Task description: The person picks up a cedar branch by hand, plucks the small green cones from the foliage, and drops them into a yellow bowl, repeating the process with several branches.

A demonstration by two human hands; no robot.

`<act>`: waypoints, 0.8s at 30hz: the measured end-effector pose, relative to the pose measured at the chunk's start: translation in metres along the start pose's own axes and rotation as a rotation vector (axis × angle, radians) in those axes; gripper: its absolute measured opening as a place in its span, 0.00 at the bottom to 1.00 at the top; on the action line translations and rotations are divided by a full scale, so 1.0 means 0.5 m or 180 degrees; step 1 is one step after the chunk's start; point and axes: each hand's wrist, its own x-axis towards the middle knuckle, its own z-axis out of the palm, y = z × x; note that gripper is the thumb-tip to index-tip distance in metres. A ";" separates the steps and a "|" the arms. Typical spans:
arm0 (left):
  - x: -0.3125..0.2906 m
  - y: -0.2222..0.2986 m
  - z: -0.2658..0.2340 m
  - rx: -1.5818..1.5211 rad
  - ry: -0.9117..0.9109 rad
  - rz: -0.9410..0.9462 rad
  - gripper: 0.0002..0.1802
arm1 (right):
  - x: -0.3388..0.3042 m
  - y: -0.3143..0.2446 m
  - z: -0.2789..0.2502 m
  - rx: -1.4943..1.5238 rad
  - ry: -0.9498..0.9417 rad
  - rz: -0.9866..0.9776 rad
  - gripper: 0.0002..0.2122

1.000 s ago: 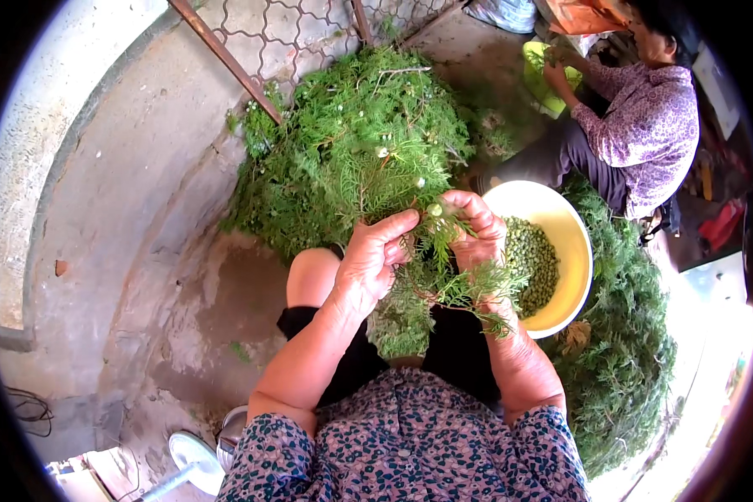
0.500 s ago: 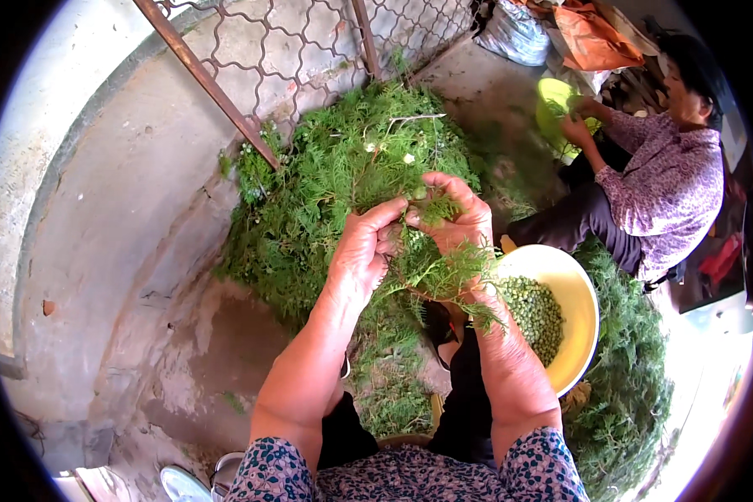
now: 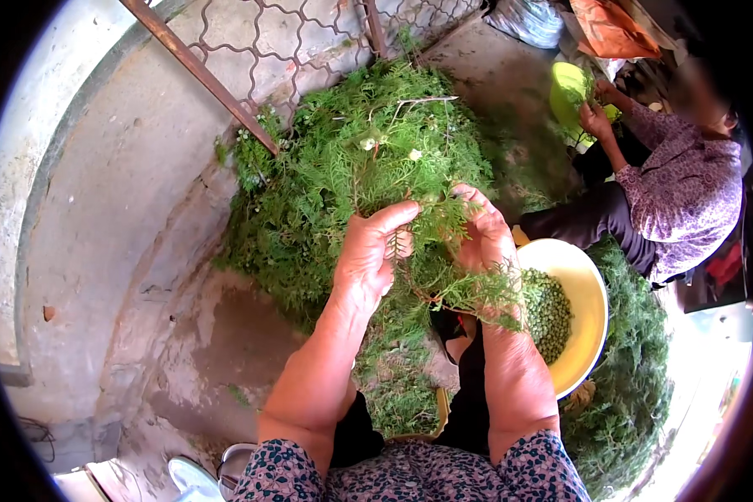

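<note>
My left hand is closed, thumb against the curled fingers, on a leafy evergreen branch. Its flat, feathery green sprays spread across to my right wrist. Beside it, my right hand has curled fingers partly covered by the foliage; what they hold, if anything, is hidden. Under my right forearm stands a yellow bowl holding many small green seed cones. In front of both hands lies a large heap of cut evergreen branches, with a few pale round cones among them.
Another person sits at the far right, hands at a lime-green bowl. More evergreen cuttings lie right of my bowl. A wavy metal grille leans at the back wall. Metal basins stand at lower left.
My right hand has moved away from my left fingertips, to the right. The left hand keeps its hold on the branch. The view has shifted slightly.
</note>
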 end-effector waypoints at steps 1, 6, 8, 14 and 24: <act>-0.001 0.000 -0.002 0.0008 0.0006 -0.0005 0.07 | -0.006 -0.006 0.012 0.0058 -0.0042 0.0097 0.07; 0.000 -0.006 0.006 0.0121 0.0031 0.0283 0.10 | -0.013 -0.006 0.035 -0.0619 0.0843 0.0313 0.05; -0.001 -0.009 0.006 0.0219 -0.0076 0.0373 0.11 | -0.011 -0.010 0.029 -0.0549 0.0546 0.0301 0.05; -0.001 -0.029 0.015 0.0303 -0.0017 0.0374 0.10 | -0.011 -0.009 0.034 -0.1090 0.0550 -0.0023 0.05; -0.002 -0.046 0.005 0.0435 0.0057 0.0379 0.06 | -0.004 -0.075 0.013 -0.0675 0.0342 -0.0533 0.04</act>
